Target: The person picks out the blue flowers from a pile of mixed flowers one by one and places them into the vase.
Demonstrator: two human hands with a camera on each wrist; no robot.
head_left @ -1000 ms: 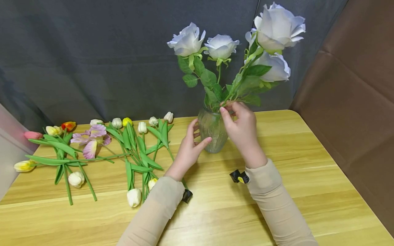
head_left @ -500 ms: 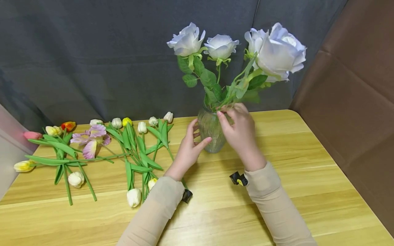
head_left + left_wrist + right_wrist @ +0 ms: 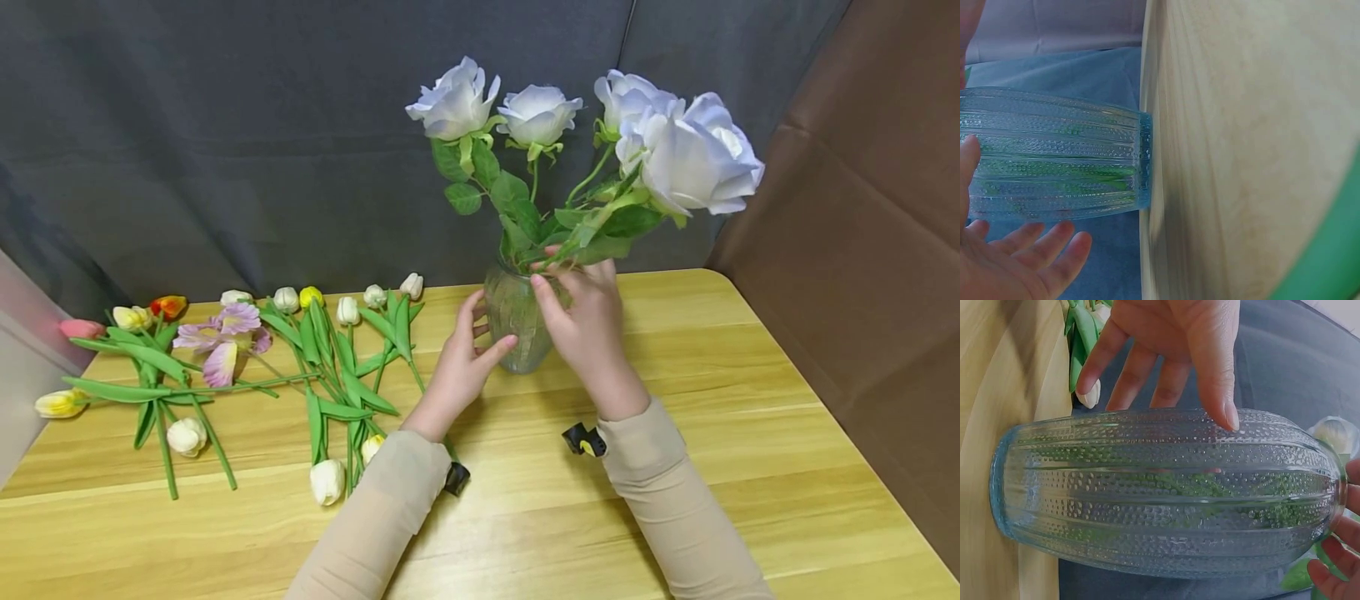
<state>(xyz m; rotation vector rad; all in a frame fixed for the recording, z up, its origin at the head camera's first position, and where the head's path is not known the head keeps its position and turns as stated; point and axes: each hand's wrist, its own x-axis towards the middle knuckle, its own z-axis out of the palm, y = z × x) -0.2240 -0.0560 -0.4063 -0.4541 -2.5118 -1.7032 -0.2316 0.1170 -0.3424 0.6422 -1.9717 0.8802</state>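
Note:
A ribbed clear glass vase (image 3: 517, 321) stands upright on the wooden table with several pale white roses (image 3: 540, 117) in it. My left hand (image 3: 468, 358) cups its left side, fingers loosely extended; in the right wrist view, the left thumb (image 3: 1219, 394) meets the glass and the fingers lie along its far side. At the vase mouth, my right hand (image 3: 585, 308) holds the stem of the large white rose (image 3: 697, 158), which leans right; leaves partly cover those fingertips. Green stems (image 3: 1104, 175) show through the glass in the left wrist view.
To the left lie several artificial tulips, white (image 3: 327, 482), yellow (image 3: 60, 404), red-orange (image 3: 168, 307) and pink (image 3: 82, 329), with a purple flower (image 3: 225, 337) among them. A dark curtain (image 3: 300, 150) hangs behind the table, a brown cloth (image 3: 847, 233) at the right.
The large rose has come down and tilted further right, its head now lower beside the others. My right hand has shifted slightly down at the vase mouth. The left hand has stayed put.

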